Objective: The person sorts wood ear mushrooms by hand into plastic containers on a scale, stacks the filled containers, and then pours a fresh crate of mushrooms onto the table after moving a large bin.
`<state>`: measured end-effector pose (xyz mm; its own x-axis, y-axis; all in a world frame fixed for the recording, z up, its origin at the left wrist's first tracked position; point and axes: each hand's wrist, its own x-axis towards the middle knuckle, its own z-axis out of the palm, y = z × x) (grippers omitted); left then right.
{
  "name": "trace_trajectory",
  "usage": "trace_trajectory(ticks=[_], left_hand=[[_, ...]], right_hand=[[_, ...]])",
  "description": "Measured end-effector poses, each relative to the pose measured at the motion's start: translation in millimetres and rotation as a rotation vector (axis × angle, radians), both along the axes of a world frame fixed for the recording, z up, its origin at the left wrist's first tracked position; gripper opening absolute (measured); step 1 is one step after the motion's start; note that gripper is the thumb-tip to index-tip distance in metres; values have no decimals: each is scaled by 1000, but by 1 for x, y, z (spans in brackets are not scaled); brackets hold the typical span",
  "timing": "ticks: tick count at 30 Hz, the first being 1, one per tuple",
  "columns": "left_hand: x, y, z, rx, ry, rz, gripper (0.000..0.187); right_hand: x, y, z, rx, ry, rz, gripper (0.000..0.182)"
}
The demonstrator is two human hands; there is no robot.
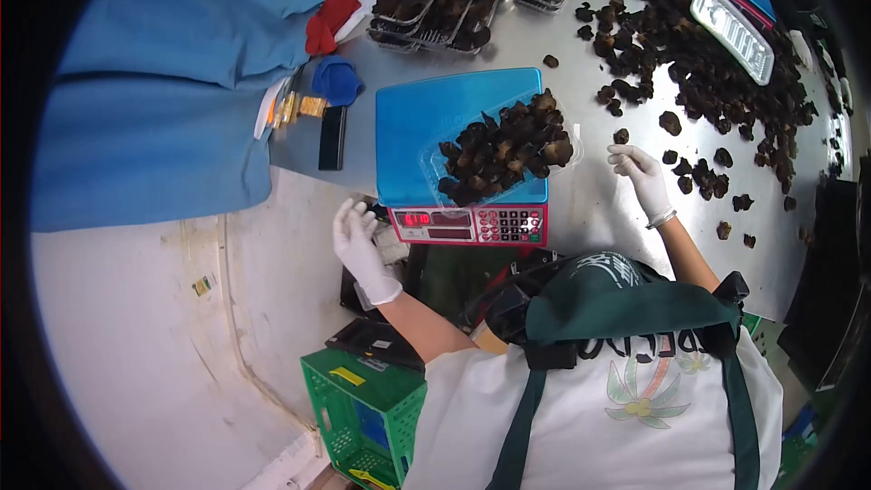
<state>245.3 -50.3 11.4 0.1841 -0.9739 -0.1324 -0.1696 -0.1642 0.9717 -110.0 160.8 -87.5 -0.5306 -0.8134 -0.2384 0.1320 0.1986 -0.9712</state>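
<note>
My left hand (363, 249), in a white glove, is held with loosely bent, parted fingers beside the front left corner of a digital scale (399, 100). Nothing shows in it. The scale has a blue platform and a red front with lit digits. On it sits a clear plastic tray (567, 150), tilted across the platform and heaped with dark brown, dried mushroom-like pieces (499, 150). To the right of the scale, my gloved right hand (640, 177) reaches over the metal table, fingers apart. One small dark piece (621, 136) is right at its fingertips.
A large heap of dark pieces (726, 82) spreads over the table's right side, with a white tray (733, 34) on it. Filled clear trays (435, 0) are stacked at the back. A black phone (332, 138) lies left of the scale, near a person's blue garment (172, 91). A green crate (363, 408) stands below.
</note>
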Motion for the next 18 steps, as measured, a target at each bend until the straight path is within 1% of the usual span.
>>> trace_trajectory(ticks=[5, 8, 12, 15, 18], left_hand=[[2, -8, 19, -147, -6, 76, 23], [0, -7, 24, -151, 11, 39, 25], [-5, -8, 25, -134, 31, 18, 26], [-7, -10, 18, -129, 79, -3, 26], [-15, -7, 19, -147, 106, 27, 23]], right_hand=[[8, -7, 24, 18, 117, -73, 19], [21, -15, 36, -20, 197, -99, 16], [37, -40, 59, -186, 650, 57, 20], [50, -69, 80, -304, 807, 238, 18], [67, -99, 95, -336, 982, 414, 21]])
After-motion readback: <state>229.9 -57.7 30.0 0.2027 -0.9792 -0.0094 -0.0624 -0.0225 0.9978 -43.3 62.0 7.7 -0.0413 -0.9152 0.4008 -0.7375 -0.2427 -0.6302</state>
